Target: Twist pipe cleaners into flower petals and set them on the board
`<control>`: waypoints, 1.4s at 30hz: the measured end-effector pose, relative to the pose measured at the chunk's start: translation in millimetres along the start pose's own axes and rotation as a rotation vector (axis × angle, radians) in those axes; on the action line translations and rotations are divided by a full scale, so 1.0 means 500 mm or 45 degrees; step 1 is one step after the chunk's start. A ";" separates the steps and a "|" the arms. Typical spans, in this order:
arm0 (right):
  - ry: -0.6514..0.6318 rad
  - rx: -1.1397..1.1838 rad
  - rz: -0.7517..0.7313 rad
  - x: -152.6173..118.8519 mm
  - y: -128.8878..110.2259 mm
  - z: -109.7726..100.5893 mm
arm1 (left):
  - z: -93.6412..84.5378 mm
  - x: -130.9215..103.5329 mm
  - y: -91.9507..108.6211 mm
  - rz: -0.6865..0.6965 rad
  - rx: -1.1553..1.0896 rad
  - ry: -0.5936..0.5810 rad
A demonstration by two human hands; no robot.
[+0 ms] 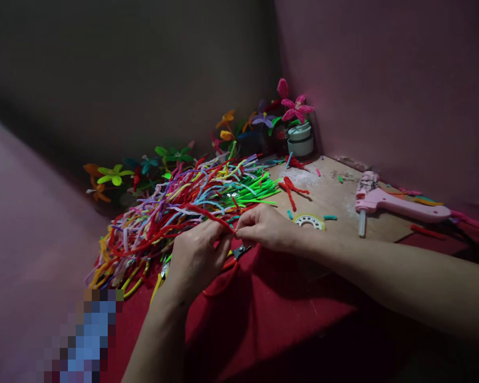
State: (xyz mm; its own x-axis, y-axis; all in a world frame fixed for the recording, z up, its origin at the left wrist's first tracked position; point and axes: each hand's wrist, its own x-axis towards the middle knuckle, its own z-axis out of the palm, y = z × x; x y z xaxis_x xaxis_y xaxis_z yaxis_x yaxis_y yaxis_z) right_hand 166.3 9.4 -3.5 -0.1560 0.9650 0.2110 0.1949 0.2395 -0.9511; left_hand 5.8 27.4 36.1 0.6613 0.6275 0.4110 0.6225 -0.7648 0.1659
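Note:
Between my two hands runs a red pipe cleaner (212,216). My left hand (199,250) is closed on it, with thumb and fingers bent together. The fingertips of my right hand (259,226) pinch its end, close beside the left fingers. Just behind both hands spreads a large heap of colourful pipe cleaners (159,207), with a bright green bundle (259,189) at its right side. Below the hands lie scissors or pliers with red handles (223,271), partly hidden by my left hand.
A pink glue gun (403,205) rests on a board (339,207) at the right. A tape roll (309,221) sits near my right forearm. Red pipe-cleaner pieces (292,190) lie on the board. Pipe-cleaner flowers (297,109) and a grey container (300,141) stand at the back by the walls.

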 end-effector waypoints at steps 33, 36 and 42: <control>0.279 -0.365 -0.562 -0.037 -0.020 0.015 | -0.010 0.005 0.023 -0.667 -1.074 -0.145; 0.211 -0.252 -0.475 -0.032 -0.018 0.017 | -0.014 0.006 0.023 -0.728 -1.170 -0.151; -0.083 0.363 -0.029 -0.014 -0.014 0.009 | -0.016 0.005 0.007 -0.658 -1.011 -0.047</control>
State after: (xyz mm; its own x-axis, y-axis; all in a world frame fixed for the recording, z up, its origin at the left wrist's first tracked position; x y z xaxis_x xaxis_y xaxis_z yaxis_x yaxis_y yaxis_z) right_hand 161.5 0.4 0.8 -0.2212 0.9484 0.2270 -0.0883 0.2123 -0.9732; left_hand 6.1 24.8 44.9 0.4049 0.9100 0.0895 0.3845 -0.2582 0.8863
